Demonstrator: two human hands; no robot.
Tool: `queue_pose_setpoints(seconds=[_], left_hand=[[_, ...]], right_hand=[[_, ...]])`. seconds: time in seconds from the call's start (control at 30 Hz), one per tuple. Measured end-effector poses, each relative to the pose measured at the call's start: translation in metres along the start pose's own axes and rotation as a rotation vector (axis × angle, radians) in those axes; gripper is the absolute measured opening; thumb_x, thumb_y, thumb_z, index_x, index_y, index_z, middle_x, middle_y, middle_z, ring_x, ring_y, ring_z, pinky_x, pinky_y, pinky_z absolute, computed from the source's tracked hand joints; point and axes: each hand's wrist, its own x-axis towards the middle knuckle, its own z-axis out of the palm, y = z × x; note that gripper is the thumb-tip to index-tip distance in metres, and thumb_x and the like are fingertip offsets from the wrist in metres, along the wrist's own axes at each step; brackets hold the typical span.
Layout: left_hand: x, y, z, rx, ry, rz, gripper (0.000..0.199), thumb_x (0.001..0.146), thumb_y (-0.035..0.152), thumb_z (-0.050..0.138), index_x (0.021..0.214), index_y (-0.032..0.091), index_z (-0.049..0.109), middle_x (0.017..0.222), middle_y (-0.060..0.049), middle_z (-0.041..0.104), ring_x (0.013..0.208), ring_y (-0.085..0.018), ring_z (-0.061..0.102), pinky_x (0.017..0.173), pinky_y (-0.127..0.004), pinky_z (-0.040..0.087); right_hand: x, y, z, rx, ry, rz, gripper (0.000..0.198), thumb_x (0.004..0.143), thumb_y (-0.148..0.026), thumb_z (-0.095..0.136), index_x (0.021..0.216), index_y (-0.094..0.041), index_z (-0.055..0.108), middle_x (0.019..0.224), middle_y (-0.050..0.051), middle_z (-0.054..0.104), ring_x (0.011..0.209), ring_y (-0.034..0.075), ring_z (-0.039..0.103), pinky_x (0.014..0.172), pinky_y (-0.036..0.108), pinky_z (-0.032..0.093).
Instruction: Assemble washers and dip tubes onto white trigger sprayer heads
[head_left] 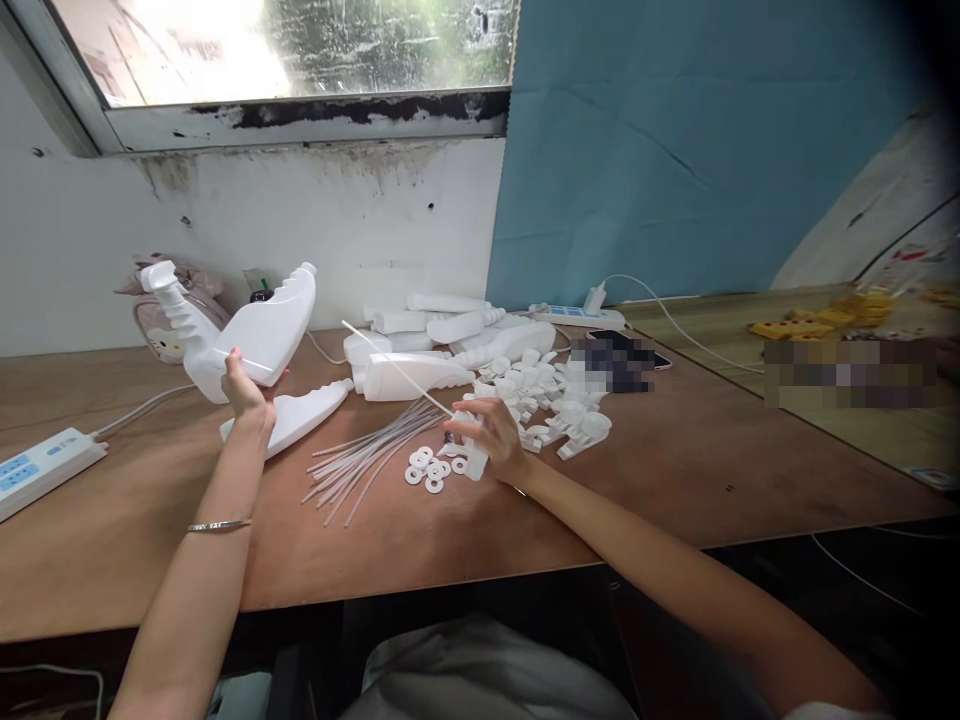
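Note:
My left hand (246,388) is closed at the lower end of a white plastic spray bottle (271,322), whose neck points up and right. Against it leans another white bottle (204,365), neck up and left; whether my hand grips this one too, I cannot tell. Below them a further bottle (306,415) lies on its side. My right hand (496,438) is closed around a white trigger sprayer (474,455), its thin dip tube (397,368) slanting up and left. Near that hand lie loose white washers (433,468), a fan of thin tubes (367,455) and piled sprayer heads (547,395).
More white bottles (427,370) lie in a heap toward the wall. Power strips stand at the left (49,468) and back right (581,316), with cables running off. A phone (652,352) and a pinkish bag (161,325) also rest on the brown table (660,470).

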Motion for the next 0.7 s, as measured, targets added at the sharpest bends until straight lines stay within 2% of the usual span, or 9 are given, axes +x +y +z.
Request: queue_pose_setpoints(seconds=[0.17,0.33,0.43,0.57,0.7], left_hand=[[-0.001,-0.009,0.001,0.093,0.035,-0.055,0.031,0.075,0.031,0.048,0.100,0.013,0.047,0.095,-0.006,0.055,0.078,-0.014,0.056,0.062,-0.032,0.055],[0.005,-0.018,-0.002,0.252,0.092,-0.035,0.037,0.070,0.026,0.056,0.101,0.015,0.039,0.109,-0.010,0.052,0.086,-0.017,0.058,0.065,-0.037,0.055],[0.004,-0.021,-0.004,0.436,0.096,0.061,0.040,0.069,0.029,0.059,0.101,0.017,0.037,0.112,-0.012,0.052,0.095,-0.020,0.057,0.076,-0.039,0.052],[-0.001,-0.022,-0.005,0.713,0.128,0.228,0.054,0.058,0.035,0.069,0.098,0.018,0.038,0.108,-0.013,0.054,0.107,-0.029,0.051,0.095,-0.046,0.038],[-0.003,-0.023,0.002,0.992,0.072,0.350,0.058,0.059,0.045,0.067,0.100,0.016,0.039,0.103,-0.015,0.056,0.101,-0.035,0.053,0.090,-0.049,0.040]], right_hand=[[-0.001,-0.002,0.003,0.010,-0.029,0.004,0.027,0.076,-0.034,0.062,0.100,-0.022,0.058,0.101,0.010,0.057,0.087,0.020,0.054,0.075,0.036,0.046],[-0.002,-0.002,0.003,0.007,-0.060,0.020,0.027,0.076,-0.032,0.062,0.101,-0.021,0.058,0.101,0.010,0.057,0.086,0.021,0.054,0.075,0.036,0.046],[-0.003,-0.002,0.004,0.015,-0.091,0.032,0.031,0.075,-0.036,0.063,0.101,-0.020,0.058,0.101,0.011,0.057,0.086,0.021,0.053,0.076,0.037,0.045],[-0.004,-0.001,0.004,0.030,-0.116,0.034,0.031,0.076,-0.037,0.061,0.101,-0.020,0.058,0.102,0.011,0.057,0.086,0.021,0.052,0.075,0.037,0.045],[-0.004,-0.002,0.004,0.042,-0.109,0.051,0.022,0.079,-0.026,0.058,0.100,-0.020,0.059,0.101,0.010,0.058,0.086,0.020,0.053,0.074,0.035,0.046]])
